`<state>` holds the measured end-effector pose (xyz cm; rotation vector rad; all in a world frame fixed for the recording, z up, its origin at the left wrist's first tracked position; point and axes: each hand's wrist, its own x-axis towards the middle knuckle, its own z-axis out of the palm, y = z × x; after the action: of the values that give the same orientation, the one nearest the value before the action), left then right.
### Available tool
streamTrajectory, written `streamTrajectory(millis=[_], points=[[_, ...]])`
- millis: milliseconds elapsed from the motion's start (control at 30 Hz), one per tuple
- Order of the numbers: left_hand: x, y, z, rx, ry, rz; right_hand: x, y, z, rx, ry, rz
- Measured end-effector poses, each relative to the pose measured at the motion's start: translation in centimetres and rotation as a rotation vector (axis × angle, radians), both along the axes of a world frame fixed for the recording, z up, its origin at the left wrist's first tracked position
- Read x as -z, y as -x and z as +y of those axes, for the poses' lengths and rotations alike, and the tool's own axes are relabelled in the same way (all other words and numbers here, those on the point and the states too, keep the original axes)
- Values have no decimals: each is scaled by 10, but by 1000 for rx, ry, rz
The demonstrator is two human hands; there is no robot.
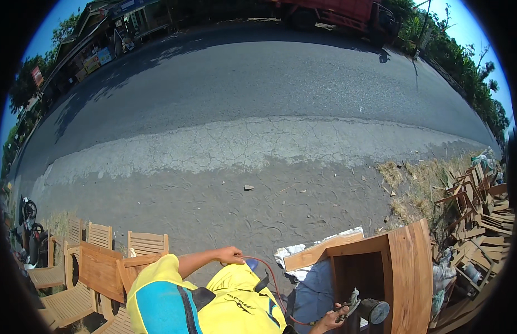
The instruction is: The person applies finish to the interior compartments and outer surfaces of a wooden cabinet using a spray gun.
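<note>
My left hand (pixel 229 255) is closed around a thin red hose (pixel 276 289), out in front of my yellow shirt. From there the hose loops down past my body toward my right side. At the lower right, my right hand (pixel 330 322) grips a metal spray gun (pixel 352 306) with a dark round cup on it. The gun is in front of a brown wooden cabinet (pixel 411 273), whose dark hollow inside faces me. A loose wooden board (pixel 319 249) lies beside the cabinet on white and bluish sheeting (pixel 314 295).
Slatted wooden chairs (pixel 69 303) and a flat wooden panel (pixel 101 270) stand at my left. Wooden scraps (pixel 486 222) are piled on the right. Past the sandy ground runs a road (pixel 258 78), with a red truck (pixel 336 19) on its far side. A motorbike (pixel 33 234) is far left.
</note>
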<state>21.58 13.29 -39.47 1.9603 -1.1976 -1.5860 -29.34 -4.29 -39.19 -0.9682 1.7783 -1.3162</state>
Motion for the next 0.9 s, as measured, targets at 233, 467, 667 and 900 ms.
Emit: streamTrajectory(millis=[233,467,667,900], points=[[13,59,-22,30,135,-367,-11,7,22,-103,74,-45],[17,111,-74,474,78,-514,45,52,22,-77,-69,225],[25,115,-131,589,-6,-505,58,48,-12,26,-64,276],[96,96,-196,711,147,-522,163,38,-51,53,-144,329]])
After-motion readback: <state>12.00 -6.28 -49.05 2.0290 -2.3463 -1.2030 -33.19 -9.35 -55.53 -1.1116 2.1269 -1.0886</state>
